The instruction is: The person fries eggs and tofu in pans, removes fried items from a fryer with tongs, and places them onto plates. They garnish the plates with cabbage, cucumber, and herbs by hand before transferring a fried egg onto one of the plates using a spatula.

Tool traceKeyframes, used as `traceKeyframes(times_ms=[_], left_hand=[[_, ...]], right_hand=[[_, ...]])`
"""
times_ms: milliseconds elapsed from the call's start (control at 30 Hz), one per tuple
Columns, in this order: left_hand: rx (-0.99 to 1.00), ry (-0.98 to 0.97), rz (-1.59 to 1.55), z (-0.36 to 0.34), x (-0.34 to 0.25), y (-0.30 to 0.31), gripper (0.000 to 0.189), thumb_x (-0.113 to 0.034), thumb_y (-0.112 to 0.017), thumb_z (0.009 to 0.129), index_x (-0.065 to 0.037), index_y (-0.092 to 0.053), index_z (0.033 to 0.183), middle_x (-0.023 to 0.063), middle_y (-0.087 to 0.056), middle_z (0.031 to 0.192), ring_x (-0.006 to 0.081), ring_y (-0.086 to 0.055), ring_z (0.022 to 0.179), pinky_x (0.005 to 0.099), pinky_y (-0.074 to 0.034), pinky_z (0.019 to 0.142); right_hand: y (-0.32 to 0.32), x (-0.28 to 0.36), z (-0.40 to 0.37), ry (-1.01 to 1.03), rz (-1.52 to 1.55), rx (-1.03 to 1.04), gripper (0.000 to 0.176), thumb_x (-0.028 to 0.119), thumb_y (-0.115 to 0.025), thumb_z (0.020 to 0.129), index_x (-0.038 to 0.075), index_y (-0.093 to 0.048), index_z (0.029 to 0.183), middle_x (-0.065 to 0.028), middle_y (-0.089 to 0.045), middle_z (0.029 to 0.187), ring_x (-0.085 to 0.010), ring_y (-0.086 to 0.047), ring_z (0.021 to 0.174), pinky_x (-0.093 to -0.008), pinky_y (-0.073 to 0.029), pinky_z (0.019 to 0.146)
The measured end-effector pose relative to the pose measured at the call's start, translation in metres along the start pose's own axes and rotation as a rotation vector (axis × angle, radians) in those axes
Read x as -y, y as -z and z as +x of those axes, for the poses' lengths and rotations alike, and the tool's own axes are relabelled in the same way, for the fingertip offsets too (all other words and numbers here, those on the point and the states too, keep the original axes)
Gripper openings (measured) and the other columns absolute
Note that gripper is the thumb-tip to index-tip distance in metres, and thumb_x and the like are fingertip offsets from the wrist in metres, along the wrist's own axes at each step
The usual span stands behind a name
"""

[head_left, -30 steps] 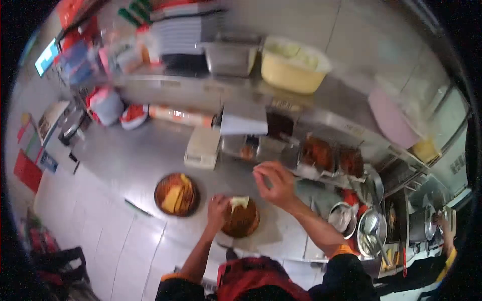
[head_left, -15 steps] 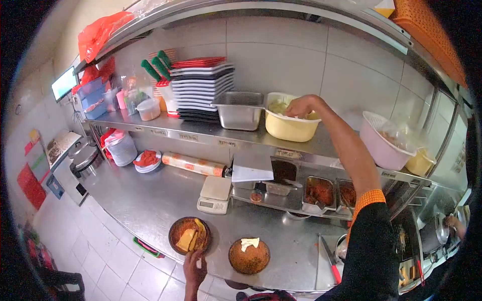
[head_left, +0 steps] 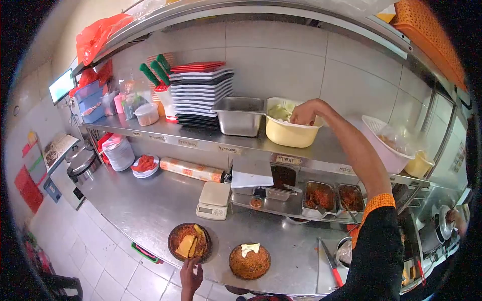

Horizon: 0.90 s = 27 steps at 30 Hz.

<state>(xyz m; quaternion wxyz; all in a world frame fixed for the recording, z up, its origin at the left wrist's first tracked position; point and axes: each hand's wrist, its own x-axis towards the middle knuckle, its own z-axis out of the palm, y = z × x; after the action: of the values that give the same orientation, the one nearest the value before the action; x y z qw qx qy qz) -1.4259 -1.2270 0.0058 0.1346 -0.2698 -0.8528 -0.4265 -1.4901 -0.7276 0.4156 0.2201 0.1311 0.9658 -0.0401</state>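
Reaching up with right hand (head_left: pixel 306 113) into yellow tub (head_left: pixel 291 133) on shelf (head_left: pixel 201 136), down among pale green leaves (head_left: pixel 280 111); can't tell whether clamped on any or apart. Touching near rim of brown plate (head_left: pixel 189 242) with left hand (head_left: pixel 191 276), low at tabletop (head_left: pixel 145 200) edge; grip not readable either. Yellow slices over reddish food on that plate. Just right of it, not touching: second plate (head_left: pixel 249 261) with brown mound, pale piece on top. Behind both: white scale (head_left: pixel 214 207). Left of tub on shelf: steel pan (head_left: pixel 240 115), then stacked plates (head_left: pixel 201 93).
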Motion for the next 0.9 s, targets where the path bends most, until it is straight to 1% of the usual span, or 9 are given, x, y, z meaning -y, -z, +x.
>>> traceKeyframes(times_ms=[133,233,300,333,433,500,633,833,900], left_hand=[[0.012,-0.038,0.007,0.012,-0.018,-0.001,0.025,-0.003,-0.059,0.073,-0.007,-0.057,0.097,0.0131,-0.056,0.082,0.0274,-0.058,0.069,0.0361,-0.048,0.06],[0.007,-0.1,0.006,0.007,0.004,-0.014,0.025,-0.003,-0.059,0.072,-0.006,-0.056,0.097,0.0126,-0.054,0.08,0.0274,-0.058,0.069,0.0366,-0.047,0.061],[0.017,-0.103,0.003,0.008,-0.002,-0.015,0.026,-0.003,-0.06,0.072,-0.006,-0.056,0.097,0.0124,-0.054,0.08,0.0275,-0.057,0.069,0.0367,-0.047,0.061],[0.022,-0.085,-0.039,0.01,-0.009,-0.013,0.026,-0.003,-0.06,0.072,-0.006,-0.056,0.098,0.0123,-0.054,0.079,0.0281,-0.057,0.069,0.0372,-0.047,0.061],[0.02,-0.124,-0.064,0.016,-0.011,-0.016,0.028,-0.002,-0.06,0.071,-0.006,-0.056,0.099,0.012,-0.054,0.08,0.0285,-0.056,0.071,0.0378,-0.046,0.062],[0.012,-0.181,-0.05,0.021,-0.015,-0.019,0.029,-0.002,-0.06,0.071,-0.006,-0.057,0.099,0.0119,-0.054,0.08,0.0284,-0.057,0.073,0.0377,-0.046,0.062],[0.035,-0.256,-0.002,0.037,-0.041,-0.015,0.03,-0.003,-0.061,0.071,-0.006,-0.058,0.1,0.0124,-0.055,0.083,0.0299,-0.057,0.076,0.0379,-0.047,0.064],[0.029,-0.248,-0.049,0.036,-0.046,-0.016,0.028,-0.006,-0.062,0.072,-0.006,-0.059,0.1,0.0133,-0.056,0.084,0.0322,-0.057,0.075,0.0388,-0.046,0.064],[0.008,-0.25,-0.076,0.035,-0.043,-0.017,0.027,-0.007,-0.062,0.073,-0.007,-0.059,0.1,0.0132,-0.056,0.084,0.0323,-0.057,0.075,0.0384,-0.047,0.063]], right_hand=[[0.002,0.004,0.01,-0.147,-0.076,0.076,0.046,0.031,-0.063,0.074,0.018,-0.056,0.117,-0.0064,-0.057,0.114,-0.0245,-0.055,0.101,-0.0447,-0.049,0.08],[0.002,0.012,-0.002,-0.183,0.072,0.077,0.046,0.031,-0.062,0.074,0.019,-0.054,0.118,-0.0058,-0.055,0.117,-0.0253,-0.053,0.102,-0.0466,-0.049,0.079],[0.003,0.02,-0.01,-0.13,-0.015,0.094,0.041,0.021,-0.059,0.075,0.016,-0.056,0.116,-0.0096,-0.057,0.113,-0.0241,-0.055,0.102,-0.0377,-0.052,0.077],[0.002,0.017,-0.008,-0.129,-0.013,0.097,0.041,0.021,-0.059,0.075,0.016,-0.056,0.116,-0.0096,-0.057,0.113,-0.0241,-0.055,0.102,-0.0377,-0.052,0.077],[0.005,0.001,0.01,-0.031,0.004,0.132,0.042,0.02,-0.059,0.074,0.016,-0.056,0.117,-0.0107,-0.057,0.114,-0.026,-0.055,0.101,-0.0385,-0.052,0.076],[0.007,-0.006,0.026,-0.174,-0.189,0.043,0.055,0.027,-0.071,0.064,0.01,-0.056,0.114,-0.0089,-0.056,0.116,-0.0281,-0.056,0.098,-0.0481,-0.049,0.079],[0.009,-0.003,0.027,-0.315,-0.046,0.125,0.06,0.026,-0.074,0.059,0.006,-0.056,0.113,-0.0132,-0.054,0.119,-0.031,-0.059,0.092,-0.0463,-0.05,0.078],[0.007,0.008,0.008,-0.303,-0.166,-0.031,0.058,0.025,-0.074,0.06,0.005,-0.057,0.112,-0.0166,-0.053,0.12,-0.0355,-0.061,0.089,-0.0474,-0.051,0.074],[0.004,0.001,0.008,-0.187,-0.28,-0.119,0.035,0.012,-0.062,0.062,0.006,-0.063,0.097,-0.0114,-0.064,0.089,-0.025,-0.062,0.073,-0.0402,-0.049,0.059]])
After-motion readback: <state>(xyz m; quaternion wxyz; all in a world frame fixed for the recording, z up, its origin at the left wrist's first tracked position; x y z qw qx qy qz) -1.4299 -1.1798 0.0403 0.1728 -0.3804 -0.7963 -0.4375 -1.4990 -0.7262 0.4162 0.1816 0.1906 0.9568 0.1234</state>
